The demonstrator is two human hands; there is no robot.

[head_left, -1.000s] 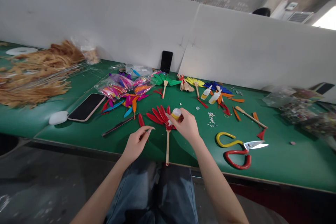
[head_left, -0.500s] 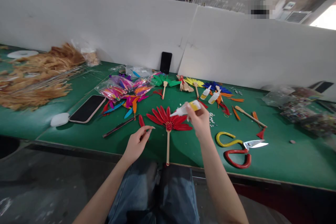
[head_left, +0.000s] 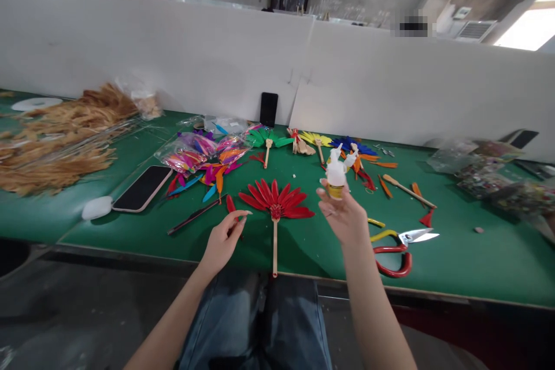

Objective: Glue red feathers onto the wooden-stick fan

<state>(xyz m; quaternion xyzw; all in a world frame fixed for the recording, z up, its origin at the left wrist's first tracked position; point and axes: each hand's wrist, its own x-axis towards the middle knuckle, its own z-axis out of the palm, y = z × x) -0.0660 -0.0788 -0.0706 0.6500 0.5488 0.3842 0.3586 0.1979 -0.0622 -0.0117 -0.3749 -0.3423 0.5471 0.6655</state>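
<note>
A fan of red feathers [head_left: 277,196] on a pale wooden handle lies on the table in front of me, its handle toward my lap. My left hand [head_left: 224,237] is beside it on the left, thumb and fingers pinched together; what they hold, if anything, is hidden. A loose red feather [head_left: 230,203] shows just behind those fingers. My right hand [head_left: 344,214] grips a small white glue bottle [head_left: 336,176] with a yellow label, nozzle upward, raised to the right of the fan.
Scissors [head_left: 401,248] with red and yellow handles lie at right. Behind are green [head_left: 269,137], yellow [head_left: 318,139] and blue feather fans. Left are bagged feathers [head_left: 186,156], a phone [head_left: 143,188], dark tweezers [head_left: 195,217] and tan fibres [head_left: 65,139]. Another phone [head_left: 269,108] leans on the partition.
My right hand has moved right, away from the red fan, and turned the glue bottle from sideways to upright. My left hand has stayed nearly in place. The view has tilted up slightly.
</note>
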